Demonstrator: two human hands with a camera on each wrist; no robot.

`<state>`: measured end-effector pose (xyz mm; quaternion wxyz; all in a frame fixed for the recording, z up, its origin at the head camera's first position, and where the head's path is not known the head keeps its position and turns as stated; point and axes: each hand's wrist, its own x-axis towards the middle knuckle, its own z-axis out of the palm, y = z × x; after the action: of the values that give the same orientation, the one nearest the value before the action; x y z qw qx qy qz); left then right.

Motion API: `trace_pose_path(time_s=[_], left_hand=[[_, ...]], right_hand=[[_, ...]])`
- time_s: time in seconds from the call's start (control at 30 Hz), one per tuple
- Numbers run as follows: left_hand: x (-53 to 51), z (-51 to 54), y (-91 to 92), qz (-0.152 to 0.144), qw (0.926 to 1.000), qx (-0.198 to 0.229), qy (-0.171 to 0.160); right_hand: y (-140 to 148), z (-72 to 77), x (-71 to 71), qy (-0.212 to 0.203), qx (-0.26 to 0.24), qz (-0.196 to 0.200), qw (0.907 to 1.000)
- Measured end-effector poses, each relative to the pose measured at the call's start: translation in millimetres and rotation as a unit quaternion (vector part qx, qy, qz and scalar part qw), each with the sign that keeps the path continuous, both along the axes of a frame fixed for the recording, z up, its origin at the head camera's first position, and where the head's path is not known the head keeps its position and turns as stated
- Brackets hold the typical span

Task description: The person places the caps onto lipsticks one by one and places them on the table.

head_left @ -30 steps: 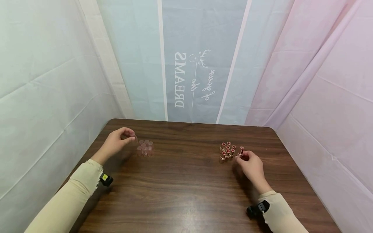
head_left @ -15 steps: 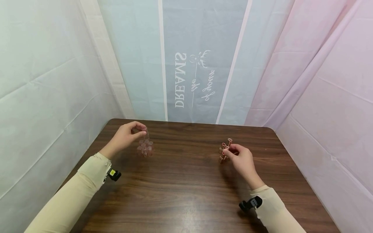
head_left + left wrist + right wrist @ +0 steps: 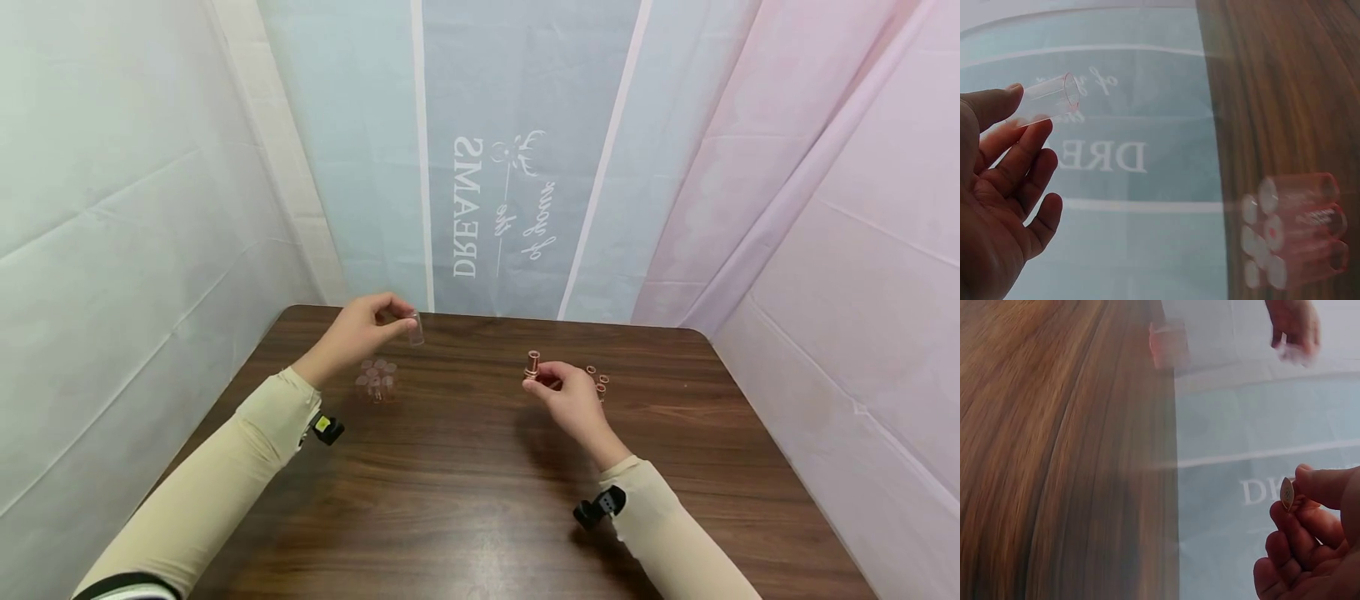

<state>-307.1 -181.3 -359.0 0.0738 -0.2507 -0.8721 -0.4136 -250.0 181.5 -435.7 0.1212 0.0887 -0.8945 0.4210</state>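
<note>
My left hand [image 3: 362, 333] pinches a clear open-ended tube [image 3: 416, 329] between thumb and fingers, up off the table; the left wrist view shows the tube [image 3: 1049, 100] beyond the thumb. Below that hand stands a cluster of clear tubes [image 3: 377, 375]. My right hand [image 3: 573, 402] holds a copper-coloured piece [image 3: 533, 363] with a wider base, upright above the table. In the right wrist view only the flat end of the piece [image 3: 1287, 494] shows at the fingertips. Behind the right hand are several similar copper-coloured pieces [image 3: 601, 390], partly hidden by it.
The dark wood-grain table [image 3: 450, 467] has rounded far corners. A blue-grey cloth with mirrored lettering [image 3: 517, 83] hangs behind it, and pale cloths hang at the left [image 3: 135, 208] and right [image 3: 862, 250]. Both wrists wear small black devices.
The left hand has moved right and away with its tube, past the clear cluster. The right hand has moved left with its copper-coloured piece, uncovering part of the group behind it.
</note>
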Motion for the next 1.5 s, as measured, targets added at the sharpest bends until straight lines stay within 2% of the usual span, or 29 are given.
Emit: trace_pose_path(time_s=[0.1,0.37,0.57,0.73,0.83,1.2,1.5], left_hand=[[-1.6,9.9,9.9,-0.009,1.0,0.0,0.003],[-3.9,35.1,33.7,-0.031,0.9979,-0.01,0.056],[-0.7,46.2,51.9,-0.065,0.9956,0.001,0.068],[0.7,44.4,63.6,-0.095,0.9937,-0.003,0.059],[0.8,42.0,69.1,-0.102,0.9932,-0.01,0.054],[1.4,33.1,82.9,-0.115,0.9918,-0.033,0.045],[2.8,27.2,85.7,-0.117,0.9922,-0.04,0.014]], right_hand=[[-11,-3.1,-4.4,-0.004,0.0,0.008,1.0],[-35,-9.8,-12.6,-0.018,-0.023,0.033,0.999],[-50,-8.1,-17.6,-0.019,-0.029,0.053,0.998],[-60,-3.8,-19.9,-0.018,-0.025,0.069,0.9971],[-64,-1.1,-20.1,-0.018,-0.023,0.079,0.9965],[-69,6.3,-18.9,-0.013,-0.042,0.096,0.9944],[-69,13.3,-18.6,-0.002,-0.059,0.098,0.9934]])
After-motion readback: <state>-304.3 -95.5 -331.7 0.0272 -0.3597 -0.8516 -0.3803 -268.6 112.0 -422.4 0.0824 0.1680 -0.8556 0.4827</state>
